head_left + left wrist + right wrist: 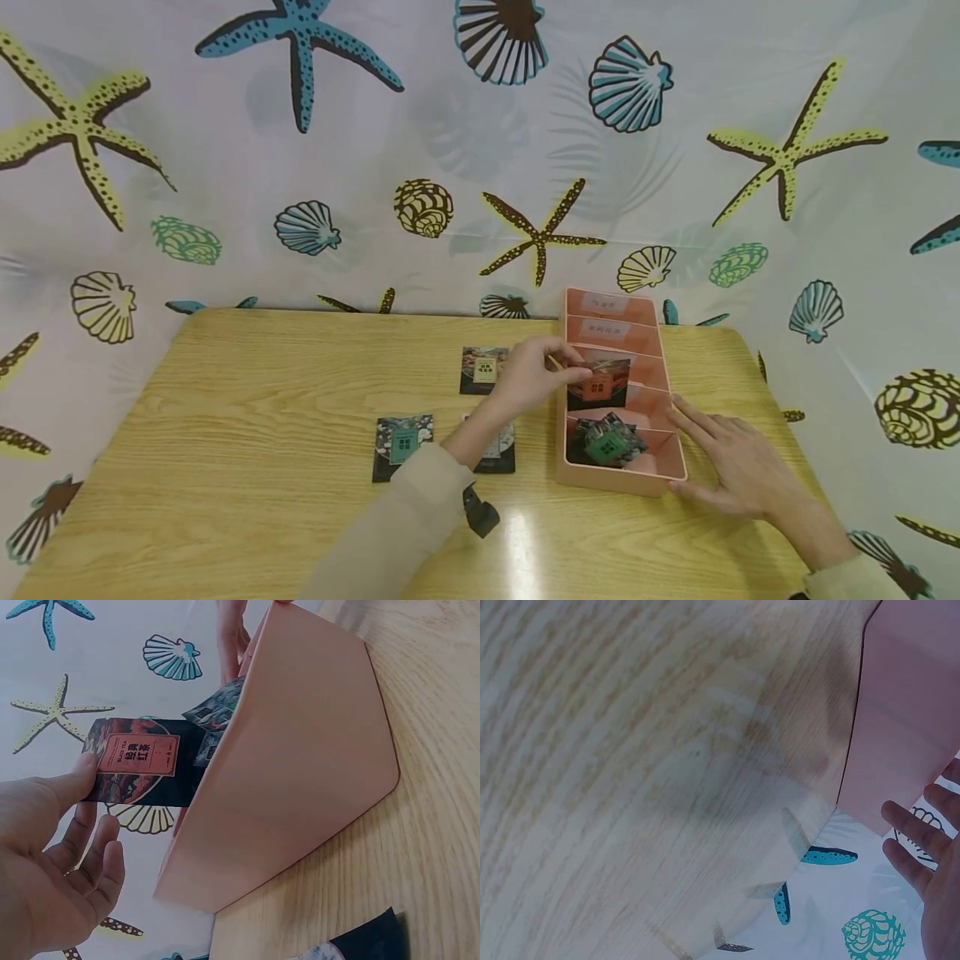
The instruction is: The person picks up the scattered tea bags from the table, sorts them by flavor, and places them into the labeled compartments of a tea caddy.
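A black tea bag packet (140,759) with a red label is pinched by my left hand (536,371) between thumb and fingers. It hangs over a middle compartment of the pink divided box (615,479), and its lower edge passes below the rim in the left wrist view. In the front compartment lies a pile of dark packets, the top one a green-labelled packet (606,443). My right hand (738,462) rests against the box's right side with its fingers extended. In the right wrist view those fingers (919,832) are near the box wall (907,712).
Left of the box on the wooden table (247,433) lie a yellow-labelled packet (483,369), a teal-labelled packet (403,447) and a pale-labelled packet (501,450), partly behind my left wrist. The back compartments bear paper labels (604,330). A patterned cloth (360,158) hangs behind.
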`<state>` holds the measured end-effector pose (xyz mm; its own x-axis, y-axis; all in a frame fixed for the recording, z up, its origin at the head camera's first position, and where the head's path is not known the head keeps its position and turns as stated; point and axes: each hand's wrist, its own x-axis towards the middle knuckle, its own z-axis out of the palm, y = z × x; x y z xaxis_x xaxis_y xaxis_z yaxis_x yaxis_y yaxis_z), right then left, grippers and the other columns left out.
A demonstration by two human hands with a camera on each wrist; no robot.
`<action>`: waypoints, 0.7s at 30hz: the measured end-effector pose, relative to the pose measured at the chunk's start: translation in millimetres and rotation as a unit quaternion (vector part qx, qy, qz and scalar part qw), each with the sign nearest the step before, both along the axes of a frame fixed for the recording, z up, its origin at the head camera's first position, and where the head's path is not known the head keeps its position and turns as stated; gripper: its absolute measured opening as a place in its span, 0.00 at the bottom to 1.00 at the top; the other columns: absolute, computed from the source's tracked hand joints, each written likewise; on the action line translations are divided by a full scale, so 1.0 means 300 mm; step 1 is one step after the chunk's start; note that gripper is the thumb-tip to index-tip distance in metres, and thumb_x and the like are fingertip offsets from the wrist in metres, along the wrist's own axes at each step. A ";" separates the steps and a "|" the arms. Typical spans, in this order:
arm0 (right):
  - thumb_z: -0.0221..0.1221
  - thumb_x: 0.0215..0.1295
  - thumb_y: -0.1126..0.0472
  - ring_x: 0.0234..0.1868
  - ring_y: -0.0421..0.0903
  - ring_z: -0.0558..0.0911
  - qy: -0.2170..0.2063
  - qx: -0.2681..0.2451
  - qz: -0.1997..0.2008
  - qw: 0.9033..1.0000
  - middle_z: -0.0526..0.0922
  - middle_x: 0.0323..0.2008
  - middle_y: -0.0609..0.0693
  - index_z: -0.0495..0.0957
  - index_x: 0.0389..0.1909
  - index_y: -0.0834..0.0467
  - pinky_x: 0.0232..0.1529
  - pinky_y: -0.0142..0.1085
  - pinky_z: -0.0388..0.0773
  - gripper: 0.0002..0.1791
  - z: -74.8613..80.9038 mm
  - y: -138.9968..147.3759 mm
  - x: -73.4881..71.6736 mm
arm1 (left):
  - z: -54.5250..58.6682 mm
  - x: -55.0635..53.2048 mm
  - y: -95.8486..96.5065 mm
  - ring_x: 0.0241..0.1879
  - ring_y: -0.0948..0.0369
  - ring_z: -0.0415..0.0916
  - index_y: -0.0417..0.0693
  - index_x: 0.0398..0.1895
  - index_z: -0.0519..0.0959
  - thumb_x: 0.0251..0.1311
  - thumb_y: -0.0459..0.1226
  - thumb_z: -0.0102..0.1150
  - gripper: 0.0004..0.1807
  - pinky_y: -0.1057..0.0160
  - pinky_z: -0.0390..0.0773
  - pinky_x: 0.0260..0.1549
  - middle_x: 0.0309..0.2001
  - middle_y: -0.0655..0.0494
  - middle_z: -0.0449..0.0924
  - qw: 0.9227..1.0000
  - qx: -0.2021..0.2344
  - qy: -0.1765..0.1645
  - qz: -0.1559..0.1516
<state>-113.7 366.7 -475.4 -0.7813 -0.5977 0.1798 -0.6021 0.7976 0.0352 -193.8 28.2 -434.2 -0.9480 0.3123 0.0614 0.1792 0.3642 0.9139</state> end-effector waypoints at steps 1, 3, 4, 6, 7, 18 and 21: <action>0.68 0.58 0.29 0.60 0.58 0.85 0.000 0.000 0.000 1.000 0.68 0.79 0.53 0.67 0.79 0.56 0.59 0.58 0.81 0.55 0.000 0.000 0.001 | -0.003 0.000 0.004 0.32 0.61 0.81 0.53 0.38 0.88 0.64 0.44 0.74 0.07 0.67 0.76 0.28 0.41 0.55 0.88 1.000 -0.002 -0.003 0.000; 0.68 0.58 0.29 0.60 0.58 0.85 -0.001 0.000 -0.002 1.000 0.68 0.79 0.53 0.67 0.79 0.57 0.59 0.58 0.81 0.55 0.002 0.001 0.002 | -0.013 -0.001 0.011 0.32 0.60 0.81 0.53 0.38 0.87 0.64 0.43 0.75 0.07 0.67 0.76 0.28 0.41 0.55 0.88 1.000 -0.002 -0.007 -0.005; 0.68 0.58 0.29 0.60 0.58 0.85 -0.001 -0.001 -0.002 1.000 0.68 0.79 0.53 0.67 0.79 0.57 0.59 0.58 0.81 0.55 0.002 0.000 0.002 | -0.017 -0.001 0.015 0.32 0.60 0.81 0.53 0.38 0.87 0.64 0.43 0.75 0.07 0.68 0.76 0.28 0.41 0.55 0.88 1.000 -0.004 -0.010 -0.007; 0.68 0.58 0.29 0.60 0.58 0.86 0.003 -0.002 0.000 1.000 0.69 0.79 0.53 0.67 0.78 0.57 0.58 0.58 0.81 0.55 0.004 0.001 0.002 | -0.030 -0.001 0.020 0.34 0.54 0.84 0.52 0.39 0.87 0.64 0.43 0.75 0.07 0.68 0.75 0.28 0.41 0.54 0.88 1.000 -0.007 -0.014 -0.014; 0.68 0.58 0.28 0.59 0.58 0.86 0.004 -0.003 0.001 1.000 0.68 0.79 0.53 0.67 0.78 0.57 0.58 0.58 0.81 0.55 0.004 0.001 0.002 | -0.038 -0.001 0.022 0.34 0.53 0.84 0.51 0.39 0.87 0.64 0.43 0.75 0.08 0.68 0.75 0.27 0.41 0.53 0.88 1.000 -0.008 -0.017 -0.018; 0.68 0.57 0.28 0.58 0.57 0.86 0.015 -0.010 0.008 1.000 0.70 0.78 0.53 0.68 0.78 0.57 0.56 0.57 0.82 0.55 0.003 0.000 -0.002 | -0.072 0.002 0.003 0.33 0.63 0.79 0.52 0.44 0.87 0.65 0.45 0.74 0.10 0.66 0.76 0.28 0.40 0.54 0.86 0.999 -0.019 -0.032 -0.008; 0.68 0.57 0.28 0.58 0.57 0.86 0.020 -0.010 0.009 1.000 0.71 0.78 0.54 0.68 0.78 0.57 0.56 0.57 0.82 0.55 0.001 0.002 -0.004 | -0.055 0.004 -0.025 0.34 0.61 0.79 0.51 0.45 0.87 0.66 0.46 0.73 0.11 0.66 0.74 0.27 0.40 0.54 0.86 0.999 -0.024 -0.029 -0.004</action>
